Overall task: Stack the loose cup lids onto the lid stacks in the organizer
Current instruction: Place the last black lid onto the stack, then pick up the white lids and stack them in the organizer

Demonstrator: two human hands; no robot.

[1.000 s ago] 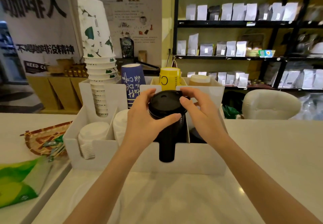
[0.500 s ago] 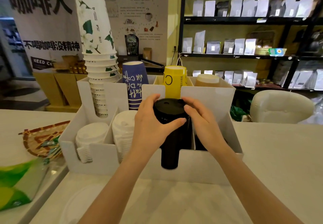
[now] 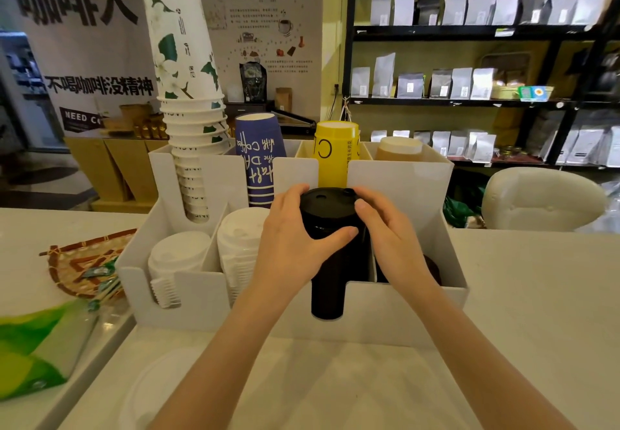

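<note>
From the head camera, I am looking down at a white organizer [image 3: 414, 309] sitting on a pale counter [image 3: 536, 295]. My left hand [image 3: 288, 245] and right hand [image 3: 391, 245] are both wrapping a tall stack of black lids [image 3: 327, 282] standing in the third front compartment. The left thumb is lying across the stack's front, the fingers curling behind; the right fingers are pressing the top rim and right side. Both hands are closing on the stack.

Two stacks of white lids [image 3: 177, 258] are sitting in the compartments to the left. Paper cups [image 3: 188, 94] are standing behind.

I am judging the lids as light, thin, slightly flexible plastic with a smooth finish. Nested loosely, the column could lean or separate, so gripping the rim from opposite sides seems safest.
</note>
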